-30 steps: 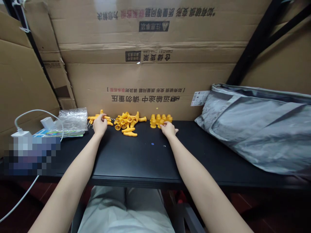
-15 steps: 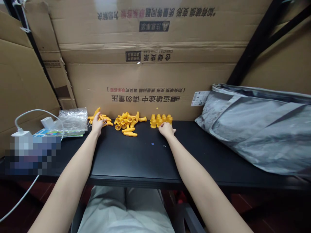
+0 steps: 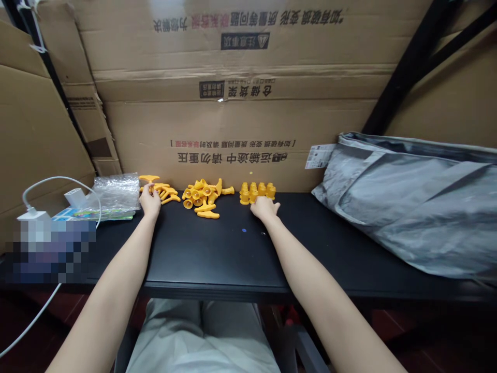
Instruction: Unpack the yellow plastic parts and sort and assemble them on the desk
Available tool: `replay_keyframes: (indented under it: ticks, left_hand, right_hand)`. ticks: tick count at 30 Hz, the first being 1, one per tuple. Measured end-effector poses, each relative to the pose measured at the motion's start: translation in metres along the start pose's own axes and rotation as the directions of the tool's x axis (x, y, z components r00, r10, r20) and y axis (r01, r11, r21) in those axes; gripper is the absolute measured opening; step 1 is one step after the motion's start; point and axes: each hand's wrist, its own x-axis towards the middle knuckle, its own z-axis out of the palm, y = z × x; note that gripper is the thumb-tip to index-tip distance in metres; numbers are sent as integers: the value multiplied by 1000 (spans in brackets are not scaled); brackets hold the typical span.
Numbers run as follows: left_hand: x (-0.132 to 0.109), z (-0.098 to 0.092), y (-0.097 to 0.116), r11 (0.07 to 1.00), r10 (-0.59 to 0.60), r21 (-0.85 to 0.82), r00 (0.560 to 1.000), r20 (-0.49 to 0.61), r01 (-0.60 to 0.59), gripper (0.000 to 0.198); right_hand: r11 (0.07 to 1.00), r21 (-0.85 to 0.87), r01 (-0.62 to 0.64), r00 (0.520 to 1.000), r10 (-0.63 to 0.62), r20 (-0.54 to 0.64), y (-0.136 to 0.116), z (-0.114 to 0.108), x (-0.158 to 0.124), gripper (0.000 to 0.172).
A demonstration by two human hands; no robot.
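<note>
My left hand [image 3: 150,202] is at the left heap of yellow curved handles [image 3: 169,194]. Its fingers are closed around a yellow T-shaped handle [image 3: 149,178], whose crosspiece sticks up above them. My right hand [image 3: 265,209] rests at the front of yellow cup-shaped pieces [image 3: 244,197] standing upright in rows. Its fingers are curled in against the front pieces, and the fingertips are mostly hidden. Between the hands lies a mixed pile of yellow flared pieces [image 3: 199,191], with handles among them and a loose curved handle [image 3: 208,214] in front.
Bubble wrap [image 3: 117,190] lies on flat packs at the left, near a white charger [image 3: 34,226] with a cable. A grey bag [image 3: 404,202] fills the right of the black table [image 3: 194,259]. Cardboard [image 3: 233,119] stands behind. A small blue dot [image 3: 244,230] lies mid-table.
My left hand has drawn slightly left, and the handle above it has turned from tilted to nearly level. The right hand has shifted slightly left along the front of the rows.
</note>
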Motion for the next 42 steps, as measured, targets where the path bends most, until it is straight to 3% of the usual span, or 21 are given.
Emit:
replay_keyframes:
  ticks: [3,6,11,16,24,34,42]
  left_hand:
    - [-4,0,4,997,64,33,997,-48,-63,20]
    - [-5,2,6,995,93,43,995,-21,-92,20]
    - [-2,7,2,996,36,83,997,75,-42,29]
    - [-3,12,-1,974,-52,227,979,197,6,39]
    - [-8,12,-3,972,-54,236,987,150,17,30]
    - [-14,7,11,936,-97,351,983,154,37,34]
    - [-18,2,21,952,-15,305,997,82,-11,35]
  right_hand:
    - [999,-1,39,999,-39,-18,-4,0,0,33]
    - [997,-3,81,995,-81,-51,-9,-2,-3,33]
    - [995,-34,95,995,-96,-18,-18,-9,-11,30]
    - [993,-29,116,993,-115,18,-21,-13,-15,28]
    - [986,-48,161,987,-162,-2,-22,-9,-15,23]
    - [973,-41,227,972,-224,64,-44,-29,-33,29]
    - [946,17,323,945,-324,41,-54,-16,-36,24]
